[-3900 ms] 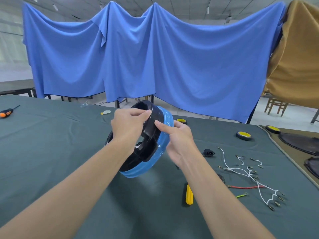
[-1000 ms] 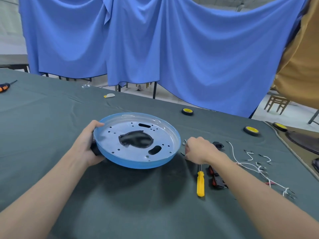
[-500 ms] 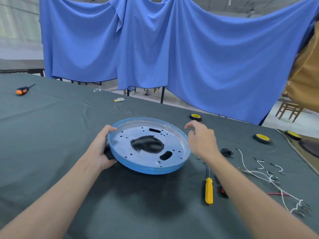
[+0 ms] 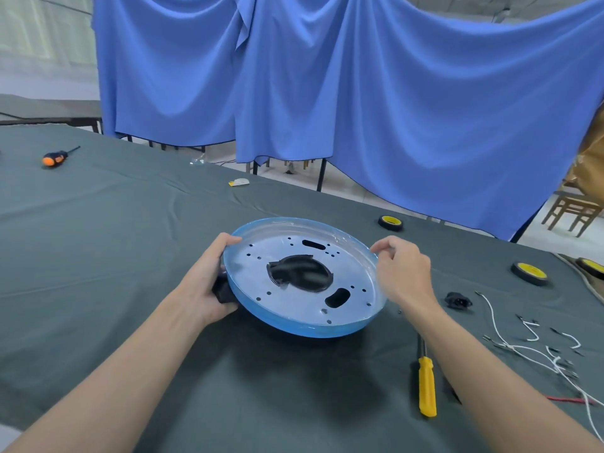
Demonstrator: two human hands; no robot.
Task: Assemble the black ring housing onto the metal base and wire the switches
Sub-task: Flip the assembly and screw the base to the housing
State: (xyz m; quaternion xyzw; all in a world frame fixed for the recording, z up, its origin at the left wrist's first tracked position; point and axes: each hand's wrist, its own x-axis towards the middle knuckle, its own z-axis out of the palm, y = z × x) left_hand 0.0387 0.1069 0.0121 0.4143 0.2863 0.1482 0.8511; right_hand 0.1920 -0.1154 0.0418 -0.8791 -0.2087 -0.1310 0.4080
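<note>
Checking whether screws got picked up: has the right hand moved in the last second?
Yes. The right hand rose from beside the yellow screwdriver, going left to the rim of the metal base.

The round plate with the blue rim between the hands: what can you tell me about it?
The plate is a shallow round dish of silvery metal, its rim wrapped in glossy blue film. Its floor has small drilled holes, two oblong slots and a large ragged middle opening that shows a black part beneath. It lies nearly flat over the dark green tablecloth. The left hand grips its left edge, thumb over the rim; the right hand reaches its right rim with its fingertips.
</note>
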